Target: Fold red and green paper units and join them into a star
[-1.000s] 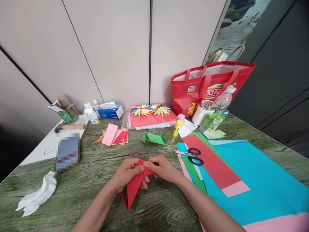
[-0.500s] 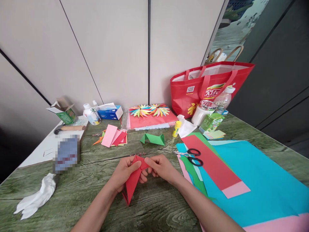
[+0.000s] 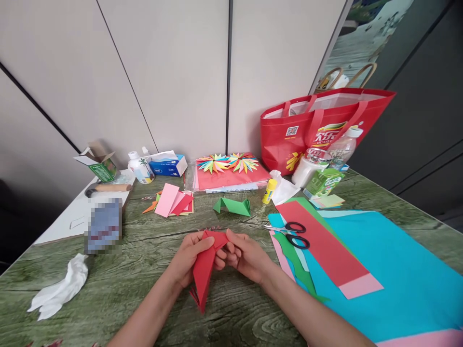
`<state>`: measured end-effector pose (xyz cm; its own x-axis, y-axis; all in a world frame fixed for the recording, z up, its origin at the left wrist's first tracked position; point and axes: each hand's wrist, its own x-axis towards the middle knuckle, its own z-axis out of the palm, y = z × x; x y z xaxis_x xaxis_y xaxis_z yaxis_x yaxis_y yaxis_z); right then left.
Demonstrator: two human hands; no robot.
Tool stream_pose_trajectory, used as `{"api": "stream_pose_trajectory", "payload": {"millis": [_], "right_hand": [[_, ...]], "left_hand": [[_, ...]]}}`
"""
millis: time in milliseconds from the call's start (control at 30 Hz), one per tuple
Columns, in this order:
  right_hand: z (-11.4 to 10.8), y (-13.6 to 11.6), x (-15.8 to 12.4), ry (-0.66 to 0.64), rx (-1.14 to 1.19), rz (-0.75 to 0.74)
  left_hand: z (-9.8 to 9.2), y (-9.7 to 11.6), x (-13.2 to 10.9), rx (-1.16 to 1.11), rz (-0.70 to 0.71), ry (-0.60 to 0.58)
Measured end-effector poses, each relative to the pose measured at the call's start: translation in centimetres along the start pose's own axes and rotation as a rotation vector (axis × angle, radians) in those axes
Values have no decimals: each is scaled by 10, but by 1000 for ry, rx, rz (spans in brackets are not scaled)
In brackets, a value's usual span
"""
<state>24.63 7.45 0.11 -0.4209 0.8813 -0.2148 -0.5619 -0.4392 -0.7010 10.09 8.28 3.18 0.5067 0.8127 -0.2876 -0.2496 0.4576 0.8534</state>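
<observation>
A folded red paper is held up over the table, its long pointed part hanging down toward me. My left hand grips its upper left side, thumb on top and fingers beneath. At the paper's upper right corner, my right hand pinches the edge between thumb and fingers. Beyond the hands lies a folded green paper piece. Scissors with black handles rest on a red paper strip to the right.
A large blue sheet covers the right side. At the back stand a red bag, a glue stick, colourful paper stars and a tissue box. Small coloured papers lie left of centre, crumpled tissue at the left.
My right thumb has shifted along the top flap to its right corner, and more of the flap shows. The red paper hangs slightly lower and more upright. The whole view has shifted a little.
</observation>
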Motion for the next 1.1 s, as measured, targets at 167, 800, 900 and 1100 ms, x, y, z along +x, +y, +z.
{"api": "stream_pose_trajectory", "payload": {"millis": [167,800,900,1100], "right_hand": [[2,-1,-1,50,-66,-50],[-7,-2,4,291,-522,-465],[-6,-6,3,267,-477,-458],[-3,-12,0,138,-340,-394]], "left_hand": [[0,-1,0,-37,-63,-24],[-16,-9,12,-58,-42,165],[-19,-2,11,-93,15,76],[-8,6,1,-26,28,62]]}}
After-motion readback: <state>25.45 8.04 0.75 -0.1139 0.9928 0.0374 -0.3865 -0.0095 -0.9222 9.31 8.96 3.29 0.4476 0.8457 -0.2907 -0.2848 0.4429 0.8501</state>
